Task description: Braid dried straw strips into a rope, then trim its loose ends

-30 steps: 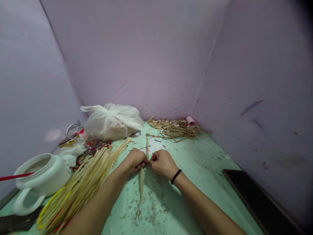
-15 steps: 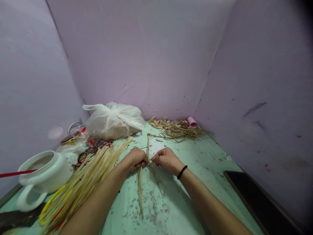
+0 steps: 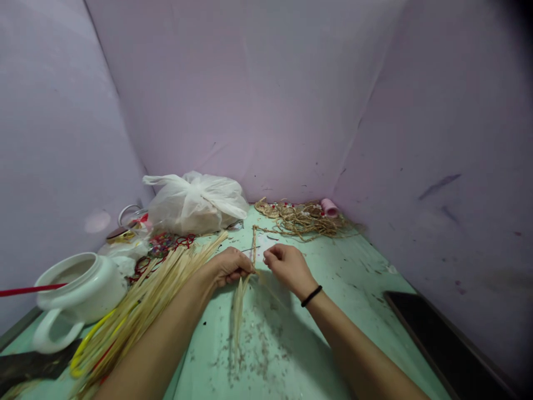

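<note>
A thin twisted straw cord [image 3: 254, 244] runs toward me over the table from the heap at the back. My left hand [image 3: 233, 266] pinches its near end between thumb and fingers. Loose pale straw strands [image 3: 238, 316] hang down from that grip toward the table's front. One more strand, smeared by motion, slants down to the right below the grip. My right hand [image 3: 287, 266], a black band on its wrist, is curled with thumb and fingertips together just right of the cord. Whether anything is between those fingertips I cannot make out.
Left of my arm lies a bundle of dry straw [image 3: 166, 300], beside a white ceramic pot [image 3: 83, 291] and a yellow-handled tool [image 3: 79, 355]. A tied plastic bag [image 3: 195, 205], a heap of cord [image 3: 308, 225] and a pink spool [image 3: 329, 208] stand behind. A dark flat panel [image 3: 433, 333] lies right.
My right hand has moved slightly up and right, away from the cord and my left hand. The right-hand strand is now blurred. My left hand keeps its grip.
</note>
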{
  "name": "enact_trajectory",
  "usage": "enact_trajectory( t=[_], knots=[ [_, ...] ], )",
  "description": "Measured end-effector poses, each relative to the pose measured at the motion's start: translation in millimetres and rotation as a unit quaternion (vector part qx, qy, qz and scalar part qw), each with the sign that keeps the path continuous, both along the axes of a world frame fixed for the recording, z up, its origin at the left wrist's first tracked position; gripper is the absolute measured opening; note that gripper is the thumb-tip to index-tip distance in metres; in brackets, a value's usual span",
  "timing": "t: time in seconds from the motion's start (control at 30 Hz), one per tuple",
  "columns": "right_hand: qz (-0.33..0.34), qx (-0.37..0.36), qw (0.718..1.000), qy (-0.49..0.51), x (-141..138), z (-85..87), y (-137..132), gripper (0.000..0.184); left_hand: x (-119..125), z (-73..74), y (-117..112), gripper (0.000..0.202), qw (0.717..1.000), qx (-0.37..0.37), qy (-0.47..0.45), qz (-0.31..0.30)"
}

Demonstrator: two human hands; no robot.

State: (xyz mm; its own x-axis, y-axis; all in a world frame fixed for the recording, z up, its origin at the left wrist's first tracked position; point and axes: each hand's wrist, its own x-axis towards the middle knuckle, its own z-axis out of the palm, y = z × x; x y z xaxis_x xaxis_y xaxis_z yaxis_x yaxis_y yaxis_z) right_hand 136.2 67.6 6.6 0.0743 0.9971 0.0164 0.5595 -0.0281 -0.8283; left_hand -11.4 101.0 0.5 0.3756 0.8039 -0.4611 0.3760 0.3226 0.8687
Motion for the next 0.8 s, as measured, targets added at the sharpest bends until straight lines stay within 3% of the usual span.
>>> enact_trajectory(
  t=[0.03,0.1,0.17,0.37,0.5,0.6,0.8],
  knots=[
    [-0.004,-0.046,0.995,0.088,1,-0.9,2,0.013,-1,-1.0,1,0.013,1.000,-0.007,-0.007,-0.007],
    [0.029,-0.150,0.960,0.237,-2,-4.7,4,0.013,-1,-2.4,2,0.011,1.000,-0.011,-0.016,-0.014],
    [0.069,-0.208,0.931,0.292,-7,-10.0,2,0.015,-1,-3.4,2,0.009,1.000,-0.006,-0.016,-0.016],
    [0.069,-0.172,0.963,0.194,-10,-25.8,3,0.019,0,-4.7,1,0.007,0.998,0.020,0.052,-0.030],
    [0.070,-0.152,0.966,0.198,-8,-31.4,5,0.014,-1,-2.1,1,0.008,0.993,0.027,0.105,-0.046],
    [0.070,-0.140,0.964,0.217,-9,-32.8,4,0.015,-4,4.1,1,0.009,0.991,0.041,0.105,-0.069],
    [0.055,-0.152,0.963,0.216,-10,-32.7,3,0.011,-4,25.1,-8,0.010,0.967,0.078,0.231,-0.080]
  ],
)
